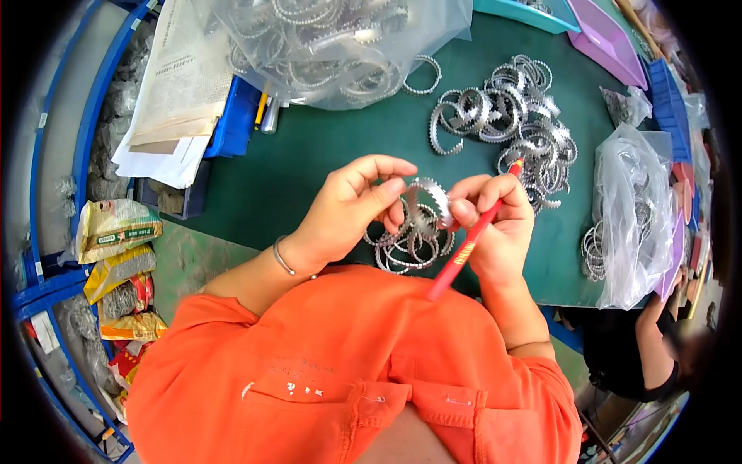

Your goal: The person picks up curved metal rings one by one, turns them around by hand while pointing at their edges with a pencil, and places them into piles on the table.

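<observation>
My right hand [501, 224] is closed on a red pencil [468, 249] with a pointed tip, which slants across the fingers. Its thumb and forefinger also pinch the edge of a toothed metal ring [440, 203]. My left hand [340, 207] is beside the ring's other side, thumb and fingers apart; whether a fingertip touches it I cannot tell. Beneath both hands, several toothed rings [402, 259] lie in a small heap on the green tabletop [309, 147]. Farther back to the right is a larger tangled pile of similar rings [502, 104].
A clear plastic bag of rings [325, 46] stands at the back, near papers [174, 85] and a blue bin [234, 120]. Another plastic bag [638, 201] lies right, by purple [607, 39] and teal trays [533, 14]. A person in black [618, 348] is at lower right.
</observation>
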`<state>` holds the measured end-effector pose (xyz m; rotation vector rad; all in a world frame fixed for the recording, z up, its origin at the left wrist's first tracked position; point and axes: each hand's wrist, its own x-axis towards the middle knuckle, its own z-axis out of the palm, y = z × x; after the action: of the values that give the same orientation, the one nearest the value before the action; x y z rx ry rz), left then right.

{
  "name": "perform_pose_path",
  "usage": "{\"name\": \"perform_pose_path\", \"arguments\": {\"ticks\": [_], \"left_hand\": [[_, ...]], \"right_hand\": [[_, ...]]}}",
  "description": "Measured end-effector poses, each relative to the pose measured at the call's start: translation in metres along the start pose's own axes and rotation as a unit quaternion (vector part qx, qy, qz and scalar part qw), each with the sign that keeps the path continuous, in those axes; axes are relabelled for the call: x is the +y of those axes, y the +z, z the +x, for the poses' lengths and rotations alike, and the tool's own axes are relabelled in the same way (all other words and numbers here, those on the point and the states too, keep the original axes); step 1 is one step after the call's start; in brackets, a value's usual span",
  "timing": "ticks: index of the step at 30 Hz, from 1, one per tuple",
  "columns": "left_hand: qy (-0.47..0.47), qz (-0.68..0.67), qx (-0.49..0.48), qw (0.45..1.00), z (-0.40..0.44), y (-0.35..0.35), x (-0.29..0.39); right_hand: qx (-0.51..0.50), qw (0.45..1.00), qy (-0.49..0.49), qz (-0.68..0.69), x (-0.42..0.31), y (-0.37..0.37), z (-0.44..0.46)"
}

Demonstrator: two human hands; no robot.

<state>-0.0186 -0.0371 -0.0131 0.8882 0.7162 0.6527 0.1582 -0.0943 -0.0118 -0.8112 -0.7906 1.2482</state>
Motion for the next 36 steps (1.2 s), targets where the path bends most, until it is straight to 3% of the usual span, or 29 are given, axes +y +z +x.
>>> {"name": "perform_pose_path", "arguments": {"ticks": [4, 6, 15, 22, 29, 36], "left_hand": [[-0.039, 0.073, -0.04, 0.996, 0.001, 0.006, 0.006], [-0.063, 0.032, -0.063, 0.995, 0.0, 0.006, 0.008], [-0.038, 0.022, -0.062, 0.997, -0.004, 0.002, 0.011], [-0.031, 0.062, -0.059, 0.996, -0.002, 0.003, 0.008], [0.009, -0.048, -0.035, 0.998, -0.002, -0.002, 0.006], [0.035, -0.007, -0.038, 0.999, -0.002, -0.003, 0.004]], "right_hand": [[0.028, 0.992, 0.014, 0.124, 0.0, -0.004, 0.001], [0.053, 0.99, 0.014, 0.13, -0.001, -0.006, 0.002], [0.099, 0.993, 0.067, 0.008, 0.0, -0.015, -0.003], [0.09, 0.99, 0.111, 0.018, -0.007, -0.014, 0.0], [0.081, 0.993, 0.084, 0.026, -0.004, -0.015, 0.0], [0.079, 0.994, 0.07, -0.016, -0.002, -0.018, -0.003]]}}
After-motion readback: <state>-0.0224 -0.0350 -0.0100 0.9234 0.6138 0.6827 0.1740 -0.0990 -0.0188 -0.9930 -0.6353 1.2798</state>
